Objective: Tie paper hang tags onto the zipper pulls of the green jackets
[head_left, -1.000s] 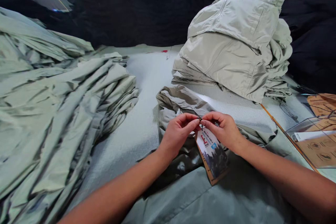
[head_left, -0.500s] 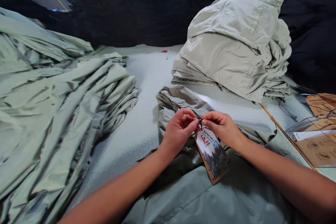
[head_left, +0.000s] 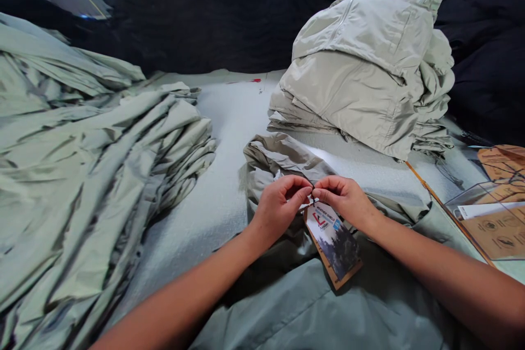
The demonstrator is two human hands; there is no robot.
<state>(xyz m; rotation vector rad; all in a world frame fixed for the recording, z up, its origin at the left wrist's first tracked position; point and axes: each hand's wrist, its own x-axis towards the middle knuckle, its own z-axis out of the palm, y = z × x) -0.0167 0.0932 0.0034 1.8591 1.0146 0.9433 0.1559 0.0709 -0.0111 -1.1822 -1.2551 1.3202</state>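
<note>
A thin black cord [head_left: 314, 202] is pinched between the thumb and fingertips of the left hand [head_left: 274, 208] and is pinched likewise by the right hand [head_left: 348, 201], the two sets of fingertips being brought almost together just above the hang tag [head_left: 331, 238]. The hang tag is hung from this cord, tilted, with "WEATHER SHIELD" printed over a forest picture and a brown card layered behind it. Where the cord runs behind the fingers cannot be told. Beyond the hang tag, a crumpled beige garment [head_left: 283, 154] is laid on the white-covered bench [head_left: 229, 147]; below the tag, smooth grey-green cloth [head_left: 287, 306] is seen. Well to the left of the hang tag, pale garments are heaped in a loose pile [head_left: 106, 169]. Beyond it to the right, a folded stack [head_left: 356, 79] is set. Farther right of the tag, brown cards [head_left: 494, 229] are kept in a clear holder [head_left: 463, 197].
</note>
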